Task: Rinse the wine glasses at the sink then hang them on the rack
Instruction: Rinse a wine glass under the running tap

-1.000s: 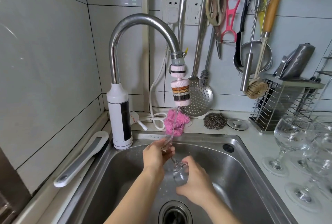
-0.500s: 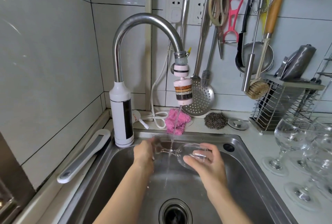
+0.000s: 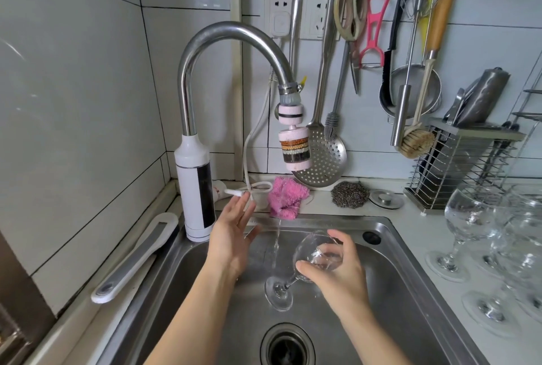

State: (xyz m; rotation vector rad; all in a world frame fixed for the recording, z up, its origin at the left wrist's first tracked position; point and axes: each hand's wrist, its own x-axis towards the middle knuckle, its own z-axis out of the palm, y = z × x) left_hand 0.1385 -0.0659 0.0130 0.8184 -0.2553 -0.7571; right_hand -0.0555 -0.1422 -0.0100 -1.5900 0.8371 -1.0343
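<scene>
Clear wine glass (image 3: 318, 253): tilted, bowl upper right, foot lower left, gripped at the bowl by the right hand (image 3: 337, 276), over the steel sink (image 3: 410, 285), lower centre. Other wine glasses (image 3: 469, 218): upright, clustered at right edge.

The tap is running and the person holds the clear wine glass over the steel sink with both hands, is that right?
Not quite. The head view shows only the right hand holding the clear wine glass, by its bowl; the left hand is open and apart from it. The curved steel tap is running, and the glass is over the stainless steel sink.
</scene>
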